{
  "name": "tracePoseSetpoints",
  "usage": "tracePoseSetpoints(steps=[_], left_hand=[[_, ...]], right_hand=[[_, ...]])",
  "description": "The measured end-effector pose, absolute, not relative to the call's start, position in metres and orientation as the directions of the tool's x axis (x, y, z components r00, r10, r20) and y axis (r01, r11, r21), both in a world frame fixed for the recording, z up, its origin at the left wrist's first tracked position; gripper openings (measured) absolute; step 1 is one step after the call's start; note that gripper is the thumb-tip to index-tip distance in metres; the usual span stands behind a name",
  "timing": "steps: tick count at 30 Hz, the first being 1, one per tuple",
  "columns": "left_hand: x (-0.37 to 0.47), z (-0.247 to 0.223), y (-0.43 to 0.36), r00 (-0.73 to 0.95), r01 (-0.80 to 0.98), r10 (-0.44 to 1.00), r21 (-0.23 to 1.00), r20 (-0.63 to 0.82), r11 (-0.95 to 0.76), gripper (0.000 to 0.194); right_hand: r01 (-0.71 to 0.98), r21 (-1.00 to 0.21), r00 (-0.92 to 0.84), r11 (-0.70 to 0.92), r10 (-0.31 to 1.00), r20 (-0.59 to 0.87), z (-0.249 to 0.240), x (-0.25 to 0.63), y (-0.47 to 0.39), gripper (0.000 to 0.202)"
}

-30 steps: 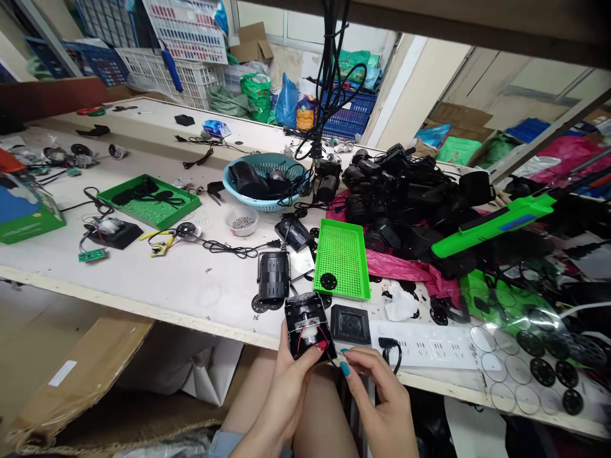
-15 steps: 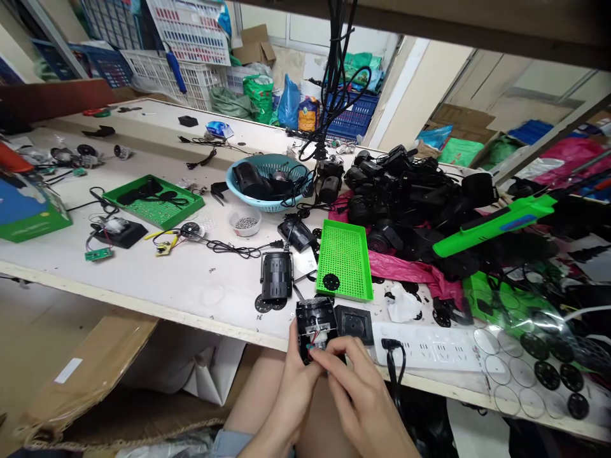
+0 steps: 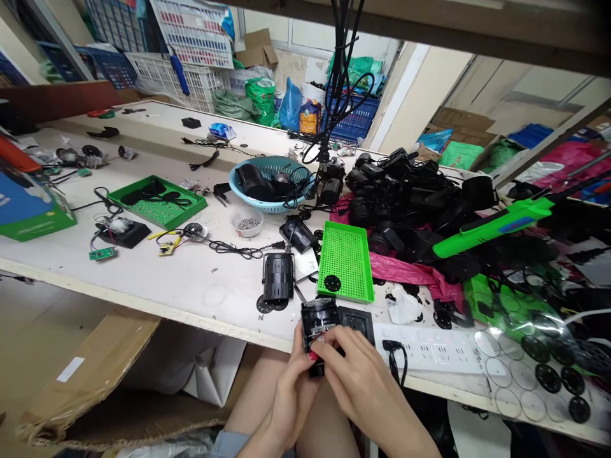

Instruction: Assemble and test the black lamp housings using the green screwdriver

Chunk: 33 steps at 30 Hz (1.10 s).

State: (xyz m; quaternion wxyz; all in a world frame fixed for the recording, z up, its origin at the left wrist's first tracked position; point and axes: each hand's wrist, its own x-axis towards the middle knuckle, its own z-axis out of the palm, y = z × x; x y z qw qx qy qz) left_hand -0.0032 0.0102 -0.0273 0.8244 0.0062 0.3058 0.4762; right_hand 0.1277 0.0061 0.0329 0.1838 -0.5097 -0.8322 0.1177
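Note:
A black cylindrical device housing [image 3: 319,312], its side open on inner parts, is held at the table's front edge above my lap. My left hand [image 3: 292,388] wraps its left side and underside, the thumb on the lower part. My right hand [image 3: 356,372] is bent over the opening, fingertips pinched together at the inside parts; what they pinch is hidden. Just behind stands a similar black housing [image 3: 279,277] on black perforated discs. A square black part [image 3: 358,323] lies right of the held housing.
A green perforated tray [image 3: 347,257] holds one black disc. Behind it are a blue basket [image 3: 267,205], a bowl of small metal pieces [image 3: 247,224] and a heap of black devices [image 3: 410,197]. A white power strip [image 3: 429,348] runs along the right front edge.
My right fingers have moved up over the housing's opening, covering the red wires seen before. My left thumb has come round onto the housing's lower front.

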Motion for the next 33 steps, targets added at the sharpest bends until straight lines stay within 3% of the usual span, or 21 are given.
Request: tracePoseSetpoints(steps=[7, 15, 19, 27, 33], left_hand=[[-0.002, -0.022, 0.011, 0.386, -0.747, 0.792, 0.345, -0.472, 0.569, 0.098], [-0.001, -0.025, 0.01, 0.4, -0.69, 0.779, 0.402, -0.482, 0.602, 0.097], [0.003, -0.025, 0.01, 0.357, -0.718, 0.798, 0.404, -0.486, 0.568, 0.081], [0.007, -0.026, 0.012, 0.313, -0.718, 0.777, 0.399, -0.547, 0.57, 0.049], [0.006, -0.029, 0.015, 0.344, -0.73, 0.757, 0.349, -0.556, 0.588, 0.035]], right_hand=[[0.707, -0.534, -0.371, 0.464, 0.886, 0.279, 0.022, 0.137, 0.005, 0.039], [0.755, -0.444, -0.394, 0.482, 0.875, 0.28, 0.018, 0.145, 0.005, 0.04], [0.795, -0.375, -0.386, 0.477, 0.875, 0.293, 0.018, 0.143, 0.003, 0.029], [0.805, -0.264, -0.427, 0.531, 0.828, 0.364, 0.014, 0.147, 0.005, 0.027], [0.738, -0.363, -0.45, 0.569, 0.816, 0.363, 0.015, 0.15, 0.008, 0.03]])
